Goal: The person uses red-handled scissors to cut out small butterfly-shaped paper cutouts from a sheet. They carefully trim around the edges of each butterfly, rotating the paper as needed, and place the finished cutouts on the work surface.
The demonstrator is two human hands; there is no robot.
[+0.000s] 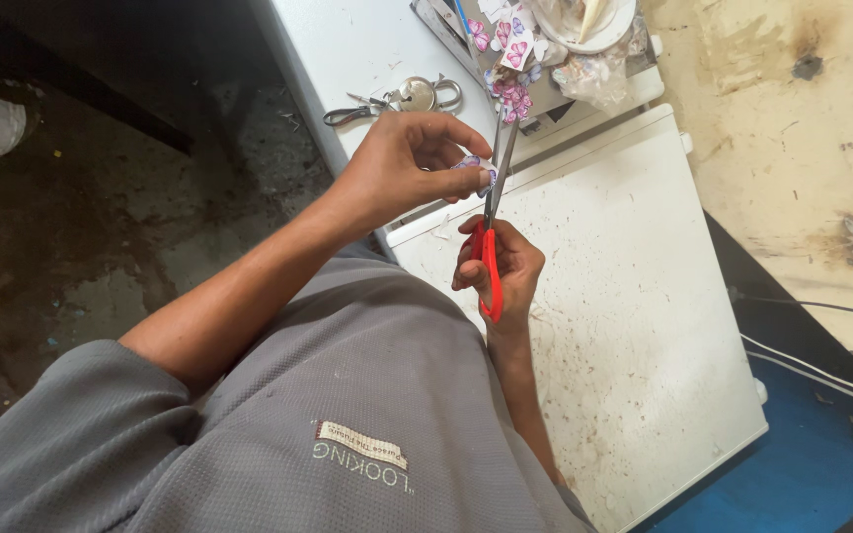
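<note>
Left hand: my left hand (409, 166) pinches a small piece of white sticker paper with a pink and purple flower print (476, 170) between thumb and fingertips, held up in front of my chest, above the white, speckled appliance lid (634, 296)
Right hand: my right hand (502, 268) is closed through the loops of the red-handled scissors with long steel blades (492, 229), blades pointing up and away from me
Cut status: blades are parted and meet the piece at its right edge; I judge the trimming under way, not finished
Done: small white offcuts lie on the lid by my hands, which suggests some trimming is complete
Left: more flower-print stickers (510, 61) sit heaped on the grey tray (446, 38) at the far end, apparently uncut
Nearby: a bunch of metal keys with a padlock (409, 97) rests on the white surface beyond my left hand
</note>
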